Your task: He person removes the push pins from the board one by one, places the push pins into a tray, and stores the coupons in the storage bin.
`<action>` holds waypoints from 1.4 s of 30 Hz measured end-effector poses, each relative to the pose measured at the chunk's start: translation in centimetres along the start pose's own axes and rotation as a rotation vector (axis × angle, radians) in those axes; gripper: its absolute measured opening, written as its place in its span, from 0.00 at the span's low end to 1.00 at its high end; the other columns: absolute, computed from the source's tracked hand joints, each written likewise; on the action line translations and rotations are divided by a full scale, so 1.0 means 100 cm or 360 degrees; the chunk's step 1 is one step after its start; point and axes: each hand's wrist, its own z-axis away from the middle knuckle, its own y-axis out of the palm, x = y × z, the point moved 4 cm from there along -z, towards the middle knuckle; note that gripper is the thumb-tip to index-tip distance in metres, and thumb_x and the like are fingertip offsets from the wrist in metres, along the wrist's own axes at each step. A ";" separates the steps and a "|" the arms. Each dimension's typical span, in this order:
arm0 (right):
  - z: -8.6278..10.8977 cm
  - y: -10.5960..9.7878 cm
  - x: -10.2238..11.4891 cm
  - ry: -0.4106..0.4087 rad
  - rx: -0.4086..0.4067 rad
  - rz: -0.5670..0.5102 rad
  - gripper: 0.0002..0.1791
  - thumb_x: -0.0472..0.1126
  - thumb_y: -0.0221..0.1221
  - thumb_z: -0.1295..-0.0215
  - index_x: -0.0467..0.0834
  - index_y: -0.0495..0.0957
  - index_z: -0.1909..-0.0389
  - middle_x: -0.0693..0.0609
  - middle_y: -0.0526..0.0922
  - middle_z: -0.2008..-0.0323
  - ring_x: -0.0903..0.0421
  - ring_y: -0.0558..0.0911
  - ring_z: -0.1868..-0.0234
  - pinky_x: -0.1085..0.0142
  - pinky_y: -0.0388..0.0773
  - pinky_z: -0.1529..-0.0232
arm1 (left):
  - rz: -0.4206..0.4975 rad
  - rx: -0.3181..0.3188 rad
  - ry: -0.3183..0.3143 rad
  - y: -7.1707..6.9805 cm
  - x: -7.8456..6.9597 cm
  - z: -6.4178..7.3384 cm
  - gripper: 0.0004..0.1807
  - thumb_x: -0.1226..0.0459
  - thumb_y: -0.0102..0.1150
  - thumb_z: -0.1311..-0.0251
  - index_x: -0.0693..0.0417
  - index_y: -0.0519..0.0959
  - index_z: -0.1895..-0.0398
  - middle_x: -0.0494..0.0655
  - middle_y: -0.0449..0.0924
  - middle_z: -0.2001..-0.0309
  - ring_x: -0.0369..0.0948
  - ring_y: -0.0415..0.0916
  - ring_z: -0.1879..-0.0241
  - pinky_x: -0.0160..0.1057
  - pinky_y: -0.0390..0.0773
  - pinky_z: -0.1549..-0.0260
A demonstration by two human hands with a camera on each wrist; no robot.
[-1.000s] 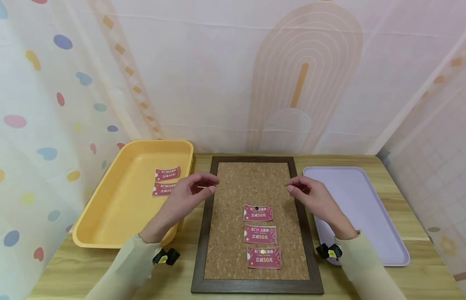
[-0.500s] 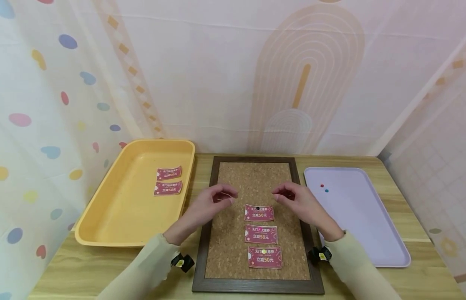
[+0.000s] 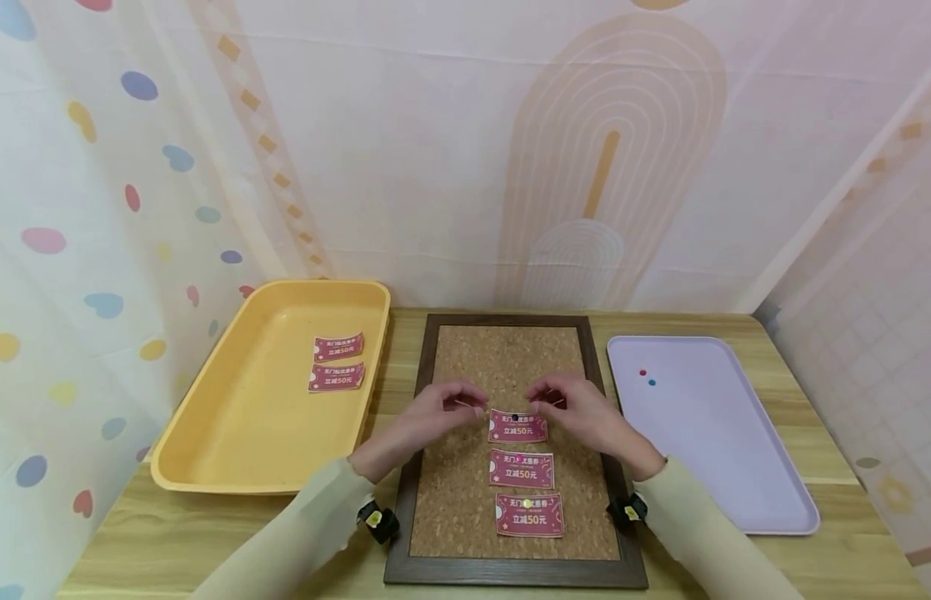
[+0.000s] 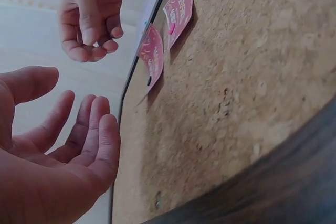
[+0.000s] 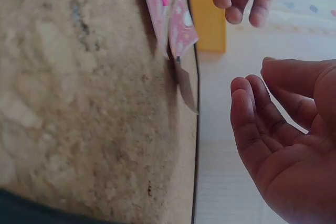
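Three red and white paper coupons run down a cork board (image 3: 465, 500) in a dark wooden frame. A black pushpin (image 3: 514, 417) sits in the top coupon (image 3: 519, 432), a pink one (image 3: 520, 459) in the middle coupon (image 3: 522, 473), and a yellow one (image 3: 528, 503) in the bottom coupon (image 3: 530, 521). My left hand (image 3: 441, 410) hovers at the top coupon's left side, fingers loosely bent and holding nothing. Opposite it, my right hand (image 3: 578, 408) is over the coupon's right end, likewise holding nothing. Both wrist views show gaps between thumb and fingers, and the top coupon's edge lifting off the cork.
On the left stands a yellow tray (image 3: 247, 417) with two more coupons (image 3: 337, 377) near its right wall. A lilac tray (image 3: 728, 467) lies on the right, holding a red pushpin (image 3: 643, 372) and a blue pushpin (image 3: 652, 382). A patterned curtain (image 3: 435, 167) hangs behind the wooden table.
Both hands have moved inward and down from the board's sides to the top coupon. The red and blue pins in the lilac tray have come into view as the right hand left.
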 end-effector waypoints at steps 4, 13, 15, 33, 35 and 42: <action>-0.005 0.006 -0.001 -0.0025 0.0056 0.0032 0.08 0.34 0.61 0.26 0.38 0.84 0.51 0.50 0.85 0.55 0.56 0.82 0.56 0.61 0.80 0.54 | 0.0031 0.0032 -0.0041 0.004 0.004 -0.005 0.19 0.63 0.60 0.29 0.65 0.79 0.40 0.54 0.81 0.44 0.50 0.80 0.48 0.49 0.81 0.49; -0.011 0.014 -0.003 0.0047 0.0142 0.0038 0.06 0.33 0.61 0.28 0.39 0.84 0.54 0.51 0.85 0.61 0.58 0.81 0.63 0.63 0.79 0.61 | -0.0005 0.0026 -0.0082 0.010 0.011 -0.013 0.19 0.66 0.58 0.31 0.66 0.78 0.41 0.56 0.81 0.48 0.44 0.80 0.53 0.45 0.82 0.55; -0.013 0.015 -0.004 0.0057 0.0158 0.0047 0.05 0.33 0.62 0.28 0.40 0.84 0.55 0.52 0.85 0.63 0.59 0.80 0.65 0.64 0.78 0.64 | -0.0037 0.0016 -0.0073 0.010 0.012 -0.015 0.18 0.66 0.58 0.31 0.65 0.78 0.41 0.55 0.81 0.49 0.44 0.80 0.54 0.45 0.82 0.56; -0.027 0.023 -0.016 0.0264 0.0284 0.0118 0.03 0.36 0.63 0.30 0.42 0.84 0.59 0.56 0.82 0.68 0.59 0.76 0.70 0.64 0.73 0.67 | -0.0567 -0.0033 0.0048 0.015 0.007 -0.038 0.04 0.67 0.63 0.32 0.53 0.85 0.58 0.42 0.85 0.64 0.37 0.78 0.66 0.38 0.78 0.64; -0.029 0.024 -0.015 0.0268 0.0287 0.0150 0.03 0.36 0.64 0.30 0.42 0.85 0.59 0.56 0.82 0.68 0.59 0.76 0.71 0.65 0.72 0.68 | -0.0602 -0.0027 0.0063 0.015 0.007 -0.040 0.04 0.68 0.63 0.32 0.53 0.86 0.59 0.41 0.84 0.66 0.37 0.77 0.67 0.38 0.78 0.66; -0.031 0.027 -0.013 0.0267 0.0292 0.0206 0.03 0.35 0.65 0.33 0.43 0.86 0.60 0.57 0.82 0.70 0.60 0.76 0.72 0.65 0.72 0.69 | -0.0635 0.0015 0.0090 0.015 0.007 -0.042 0.06 0.72 0.64 0.36 0.54 0.87 0.62 0.41 0.84 0.68 0.36 0.76 0.68 0.36 0.75 0.67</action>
